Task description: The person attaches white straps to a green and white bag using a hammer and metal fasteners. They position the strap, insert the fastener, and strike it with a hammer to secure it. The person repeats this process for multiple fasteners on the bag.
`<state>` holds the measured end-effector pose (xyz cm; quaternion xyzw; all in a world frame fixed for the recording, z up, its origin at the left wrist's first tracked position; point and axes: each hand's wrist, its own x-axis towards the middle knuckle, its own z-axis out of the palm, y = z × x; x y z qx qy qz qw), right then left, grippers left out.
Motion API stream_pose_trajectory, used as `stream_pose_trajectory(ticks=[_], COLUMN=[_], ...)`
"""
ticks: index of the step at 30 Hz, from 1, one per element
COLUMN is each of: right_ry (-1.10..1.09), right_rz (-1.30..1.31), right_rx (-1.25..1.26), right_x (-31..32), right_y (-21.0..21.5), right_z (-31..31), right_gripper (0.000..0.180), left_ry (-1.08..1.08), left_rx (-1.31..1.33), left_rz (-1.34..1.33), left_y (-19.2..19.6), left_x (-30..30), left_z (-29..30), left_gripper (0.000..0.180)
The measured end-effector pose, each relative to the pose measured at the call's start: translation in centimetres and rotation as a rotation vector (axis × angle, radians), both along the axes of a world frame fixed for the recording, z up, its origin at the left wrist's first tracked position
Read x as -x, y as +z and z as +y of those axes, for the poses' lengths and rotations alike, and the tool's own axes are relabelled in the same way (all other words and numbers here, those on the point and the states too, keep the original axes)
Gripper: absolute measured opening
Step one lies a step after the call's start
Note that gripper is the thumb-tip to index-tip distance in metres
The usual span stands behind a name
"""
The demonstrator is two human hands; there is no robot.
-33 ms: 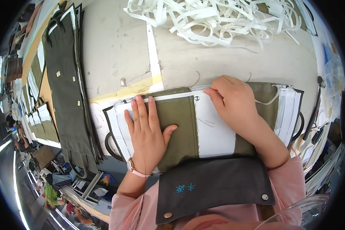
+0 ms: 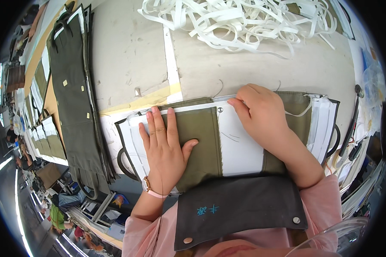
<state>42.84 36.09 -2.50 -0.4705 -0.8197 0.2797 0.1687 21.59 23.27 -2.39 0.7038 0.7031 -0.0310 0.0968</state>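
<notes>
Fingers (image 2: 158,128) of the left hand (image 2: 165,150) are lying flat and close together, thumb splayed right, pressing down on the olive fabric panel (image 2: 199,141); nothing gripped. Right hand (image 2: 261,113) is curling over the panel's top edge, fingertips (image 2: 233,103) pinching toward the white lining (image 2: 240,150) near a small metal snap (image 2: 220,110); can't tell whether anything is actually pinched.

Nearest the body: a dark grey apron flap (image 2: 240,205) with two snaps and blue stitching is overlapping the lower edge of the workpiece, pink sleeves on either side. A pink-strap wristwatch (image 2: 149,188) is sitting on the left wrist.

The workpiece is lying flat on the worn beige table (image 2: 128,55), stacked on more white-and-olive pieces (image 2: 324,128) with dark binding and loop handles sticking out both sides. The right forearm is covering the panel's right half.

Versus the earlier frame: no visible change, both hands sitting in the same spots.

Left side: a long stack of dark olive cut panels (image 2: 75,98), small tan tags on them, is running along the table edge. Far end: a tangled heap of flat white strips (image 2: 240,19). A white tape line (image 2: 171,60) is crossing the tabletop.
</notes>
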Motion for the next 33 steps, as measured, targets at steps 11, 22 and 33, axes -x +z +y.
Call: stream_pose_trajectory(ticks=[11, 22, 33], right_ry=[0.008, -0.016, -0.145], right_rz=[-0.028, -0.079, -0.021], right_rx=[-0.008, -0.057, 0.186], right_x=[0.2, -0.2, -4.6], right_y=[-0.1, 0.4, 1.1], right_z=[0.0, -0.1, 0.9], right_gripper=[0.016, 0.015, 0.024], left_ry=[0.005, -0.238, -0.226], left_rx=[0.025, 0.009, -0.023], left_rz=[0.050, -0.193, -0.189], left_y=[0.7, -0.3, -0.8], left_x=[-0.7, -2.7, -2.7], left_z=[0.6, 3.2, 2.9], left_gripper=[0.071, 0.088, 0.088])
